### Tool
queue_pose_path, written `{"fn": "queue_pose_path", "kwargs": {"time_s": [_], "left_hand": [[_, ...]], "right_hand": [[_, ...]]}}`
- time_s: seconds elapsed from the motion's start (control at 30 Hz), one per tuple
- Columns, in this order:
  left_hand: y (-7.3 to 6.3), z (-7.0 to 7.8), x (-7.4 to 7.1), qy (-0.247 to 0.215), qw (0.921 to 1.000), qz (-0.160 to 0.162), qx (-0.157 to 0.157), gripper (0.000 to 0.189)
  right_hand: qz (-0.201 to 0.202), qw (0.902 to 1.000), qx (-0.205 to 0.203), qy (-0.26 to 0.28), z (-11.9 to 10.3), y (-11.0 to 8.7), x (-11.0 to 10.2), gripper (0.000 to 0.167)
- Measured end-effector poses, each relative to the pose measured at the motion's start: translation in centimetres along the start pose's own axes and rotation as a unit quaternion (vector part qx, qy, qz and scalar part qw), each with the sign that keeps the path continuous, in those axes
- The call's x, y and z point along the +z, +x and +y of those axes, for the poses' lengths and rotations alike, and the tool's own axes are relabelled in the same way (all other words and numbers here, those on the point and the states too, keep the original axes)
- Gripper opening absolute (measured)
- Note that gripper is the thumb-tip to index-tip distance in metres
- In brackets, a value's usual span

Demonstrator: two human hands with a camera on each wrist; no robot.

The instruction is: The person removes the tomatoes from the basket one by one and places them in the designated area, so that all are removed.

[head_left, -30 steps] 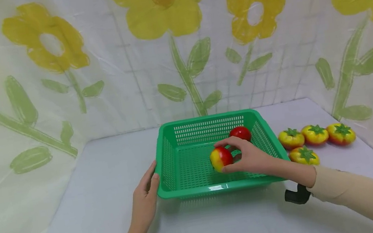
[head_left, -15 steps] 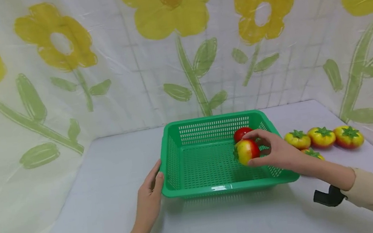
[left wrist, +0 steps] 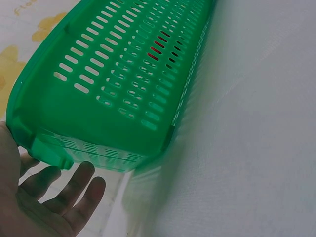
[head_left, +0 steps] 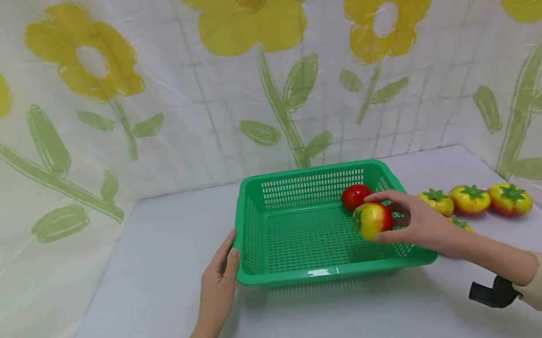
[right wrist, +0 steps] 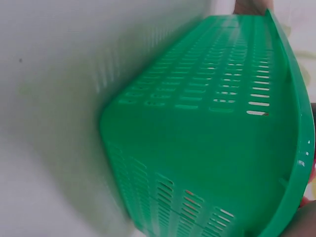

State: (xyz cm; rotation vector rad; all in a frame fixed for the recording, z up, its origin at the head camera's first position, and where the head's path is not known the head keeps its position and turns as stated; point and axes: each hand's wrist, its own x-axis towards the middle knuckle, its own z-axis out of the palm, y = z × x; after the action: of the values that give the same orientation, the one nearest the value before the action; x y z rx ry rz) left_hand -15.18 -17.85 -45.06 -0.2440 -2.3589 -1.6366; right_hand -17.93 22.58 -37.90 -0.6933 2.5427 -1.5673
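Observation:
My right hand pinches a yellow-and-red tomato between thumb and fingers, inside the right part of a green slotted plastic basket. The tomato's green leafy top points left; whether it touches the basket floor I cannot tell. Just behind it, a smooth red fruit lies in the basket's back right. My left hand rests against the left rim. In the left wrist view the fingers spread loosely beside the rim, and the basket wall fills much of the picture. The right wrist view hides most of the right hand.
Right of the basket, several yellow-and-red tomatoes with green tops, one of them a tomato near the edge, sit on the white table. My right forearm partly covers one. A flower-printed curtain hangs behind.
My right hand has carried the tomato rightward within the basket, toward the red fruit, and its green top now faces left. The left hand keeps its place at the rim.

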Motion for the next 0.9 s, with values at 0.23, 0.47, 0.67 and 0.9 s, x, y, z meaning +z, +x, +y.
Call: {"fn": "queue_pose_path", "kwargs": {"time_s": [0.23, 0.47, 0.67, 0.9], "left_hand": [[0.03, 0.01, 0.02, 0.003, 1.0, 0.001, -0.001, 0.047], [-0.08, 0.05, 0.06, 0.004, 1.0, 0.004, -0.005, 0.047], [-0.08, 0.19, 0.1, 0.0, 1.0, 0.004, -0.004, 0.048], [-0.13, 0.23, 0.09, 0.0, 1.0, 0.004, -0.003, 0.049]], "right_hand": [[0.007, 0.9997, -0.001, 0.023, 0.13, -0.48, -0.47, 0.061], [0.01, 0.9991, -0.012, 0.038, 0.25, -0.46, -0.67, 0.061], [0.012, 0.9984, -0.021, 0.05, 0.39, -0.59, -0.82, 0.059], [0.024, 0.998, -0.018, 0.057, 0.5, -0.78, -0.73, 0.058]]}}
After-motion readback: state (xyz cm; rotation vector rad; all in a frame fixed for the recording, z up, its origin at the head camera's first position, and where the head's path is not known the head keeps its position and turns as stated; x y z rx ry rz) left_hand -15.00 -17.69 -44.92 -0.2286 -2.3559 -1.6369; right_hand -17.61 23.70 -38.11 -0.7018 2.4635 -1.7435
